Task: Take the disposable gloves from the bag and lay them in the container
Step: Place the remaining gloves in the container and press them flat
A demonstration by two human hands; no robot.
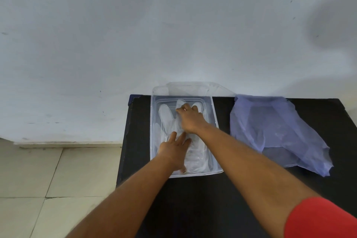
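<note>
Both hands press flat inside the container (153,131): left hand (174,150) at its near end, right hand (191,120) at its far end, spread along the gloves' (166,115) lengthwise axis, gripping nothing. Right of the container lies the bag (274,131).

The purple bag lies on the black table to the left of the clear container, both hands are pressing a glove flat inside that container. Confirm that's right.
One detail is wrong: in the head view the purple bag lies to the right of the clear container, not the left. The rest stands: it is on the black table, and the left hand and right hand both press a glove flat inside the container.
</note>
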